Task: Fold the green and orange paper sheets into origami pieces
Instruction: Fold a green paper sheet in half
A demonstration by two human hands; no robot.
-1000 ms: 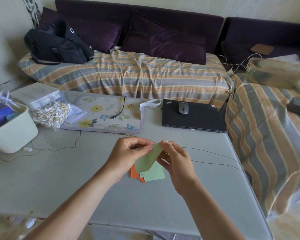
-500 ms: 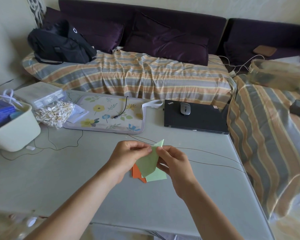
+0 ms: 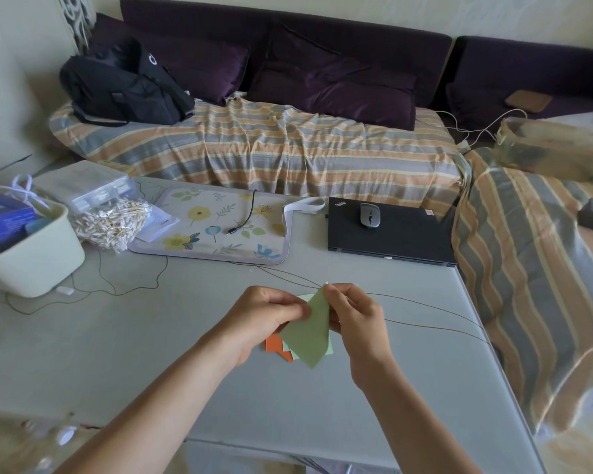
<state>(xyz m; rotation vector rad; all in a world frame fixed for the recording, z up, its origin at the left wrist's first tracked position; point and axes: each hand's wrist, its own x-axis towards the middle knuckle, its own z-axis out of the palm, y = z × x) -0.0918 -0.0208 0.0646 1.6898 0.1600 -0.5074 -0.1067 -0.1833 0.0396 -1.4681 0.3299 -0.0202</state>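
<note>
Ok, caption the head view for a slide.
Both hands, left and right, pinch a green sheet above orange paper on the table.

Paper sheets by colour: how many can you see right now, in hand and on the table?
Green: 2, the green sheet held by both hands and a paler green sheet on the table.
Orange: 1, the orange sheet on the table.
Total: 3 visible.

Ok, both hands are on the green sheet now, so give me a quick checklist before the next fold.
1. Left hand pinches green sheet: ok.
2. Right hand pinches its top corner: ok.
3. Sheet lifted off the table: ok.
4. Edges aligned for the crease: cannot tell.
5. Orange paper waiting underneath, with another green sheet: ok.
6. Thin cable clear of the hands: not ok, it runs just behind them.
</note>
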